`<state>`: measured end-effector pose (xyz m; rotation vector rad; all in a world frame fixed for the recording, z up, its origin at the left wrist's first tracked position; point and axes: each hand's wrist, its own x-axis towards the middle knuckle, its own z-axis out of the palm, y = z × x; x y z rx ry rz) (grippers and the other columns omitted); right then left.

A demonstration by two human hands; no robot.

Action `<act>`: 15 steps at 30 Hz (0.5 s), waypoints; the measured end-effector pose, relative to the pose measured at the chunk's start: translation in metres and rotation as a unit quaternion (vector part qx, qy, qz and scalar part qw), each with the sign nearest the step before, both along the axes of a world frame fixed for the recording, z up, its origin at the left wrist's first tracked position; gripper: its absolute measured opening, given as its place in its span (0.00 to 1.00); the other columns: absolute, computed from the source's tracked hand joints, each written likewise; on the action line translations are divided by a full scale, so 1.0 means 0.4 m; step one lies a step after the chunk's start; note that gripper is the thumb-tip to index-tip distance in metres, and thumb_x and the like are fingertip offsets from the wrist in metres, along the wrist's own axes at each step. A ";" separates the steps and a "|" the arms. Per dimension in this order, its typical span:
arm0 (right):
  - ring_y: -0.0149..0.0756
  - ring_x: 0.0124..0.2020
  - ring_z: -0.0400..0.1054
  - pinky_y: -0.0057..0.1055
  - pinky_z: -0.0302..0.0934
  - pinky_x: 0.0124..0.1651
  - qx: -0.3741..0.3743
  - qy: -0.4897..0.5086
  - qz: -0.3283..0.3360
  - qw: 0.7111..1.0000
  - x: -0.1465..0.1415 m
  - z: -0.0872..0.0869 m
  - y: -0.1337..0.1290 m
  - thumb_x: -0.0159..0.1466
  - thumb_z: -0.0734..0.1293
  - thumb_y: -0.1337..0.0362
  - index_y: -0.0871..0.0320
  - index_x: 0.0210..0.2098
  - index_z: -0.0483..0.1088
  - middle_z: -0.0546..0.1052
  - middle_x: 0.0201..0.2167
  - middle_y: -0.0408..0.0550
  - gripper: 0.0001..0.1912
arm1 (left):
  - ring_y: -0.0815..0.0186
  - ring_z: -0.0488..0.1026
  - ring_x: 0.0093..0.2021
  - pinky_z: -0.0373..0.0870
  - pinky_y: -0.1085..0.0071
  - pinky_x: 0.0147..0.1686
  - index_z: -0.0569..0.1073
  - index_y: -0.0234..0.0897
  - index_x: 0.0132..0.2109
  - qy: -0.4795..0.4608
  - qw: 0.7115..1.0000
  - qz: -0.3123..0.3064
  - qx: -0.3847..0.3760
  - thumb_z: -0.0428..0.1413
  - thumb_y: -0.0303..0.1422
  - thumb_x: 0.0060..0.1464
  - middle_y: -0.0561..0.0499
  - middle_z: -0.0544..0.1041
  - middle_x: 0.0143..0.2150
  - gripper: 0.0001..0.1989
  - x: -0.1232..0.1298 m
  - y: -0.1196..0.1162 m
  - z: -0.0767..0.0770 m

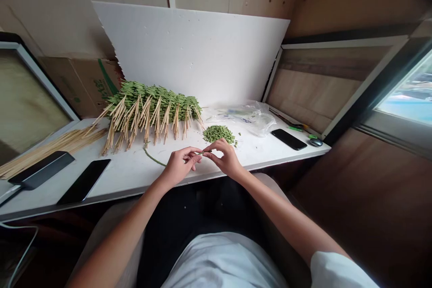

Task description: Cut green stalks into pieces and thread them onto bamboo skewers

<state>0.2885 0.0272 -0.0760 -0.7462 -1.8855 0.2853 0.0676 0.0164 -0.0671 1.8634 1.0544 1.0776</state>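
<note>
My left hand [182,163] pinches a long green bean [153,158], whose thin curved tail trails out to the left over the white table [135,171]. Fingertip to fingertip with it, my right hand [224,157] is closed on the bean's other end. Just beyond my hands lies a small heap of short green bean pieces [218,134]. Farther back at the left, bundles of skewered green beans [158,96] are stacked, their bare wooden sticks [155,117] pointing toward me.
Loose wooden skewers [57,146] lie at the left, beside a black power bank [42,170] with a cable and a phone [84,181]. Another phone [289,139], a mouse [316,142] and a clear plastic bag [251,117] are on the right. A white foam board [199,54] stands behind.
</note>
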 end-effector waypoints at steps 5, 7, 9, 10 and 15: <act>0.42 0.41 0.70 0.43 0.65 0.48 0.051 -0.010 0.000 0.999 -0.010 -0.006 -0.006 0.73 0.70 0.58 0.52 0.45 0.80 0.81 0.37 0.50 0.07 | 0.66 0.77 0.27 0.77 0.68 0.34 0.82 0.34 0.47 0.001 1.000 -0.009 -0.010 0.62 0.43 0.64 0.46 0.84 0.36 0.16 0.005 0.001 -0.004; 0.43 0.42 0.68 0.43 0.65 0.48 0.054 -0.018 0.003 0.998 -0.010 -0.008 -0.006 0.74 0.70 0.59 0.52 0.44 0.80 0.80 0.36 0.50 0.07 | 0.66 0.76 0.26 0.76 0.68 0.34 0.83 0.34 0.46 0.008 1.000 -0.018 -0.007 0.61 0.42 0.65 0.46 0.84 0.36 0.14 0.006 0.000 -0.003; 0.44 0.42 0.67 0.43 0.64 0.48 0.044 -0.017 0.006 0.999 -0.012 -0.010 -0.007 0.74 0.69 0.59 0.52 0.42 0.80 0.80 0.36 0.50 0.08 | 0.66 0.77 0.28 0.76 0.69 0.35 0.83 0.35 0.43 0.011 1.000 -0.021 0.010 0.61 0.40 0.66 0.47 0.84 0.34 0.13 0.008 -0.001 -0.006; 0.44 0.42 0.67 0.43 0.64 0.48 0.035 -0.010 0.007 0.999 -0.014 -0.011 -0.009 0.74 0.69 0.59 0.52 0.40 0.80 0.80 0.35 0.50 0.09 | 0.65 0.78 0.29 0.76 0.69 0.36 0.83 0.35 0.40 0.010 0.999 -0.022 0.023 0.61 0.39 0.65 0.48 0.83 0.33 0.12 0.009 -0.001 -0.009; 0.43 0.41 0.68 0.42 0.63 0.50 -0.060 0.071 0.042 0.995 -0.034 -0.028 -0.017 0.72 0.70 0.50 0.53 0.32 0.79 0.78 0.30 0.49 0.17 | 0.64 0.79 0.30 0.77 0.69 0.38 0.82 0.35 0.33 -0.038 0.996 -0.052 0.061 0.60 0.31 0.63 0.48 0.82 0.29 0.10 0.016 0.007 -0.042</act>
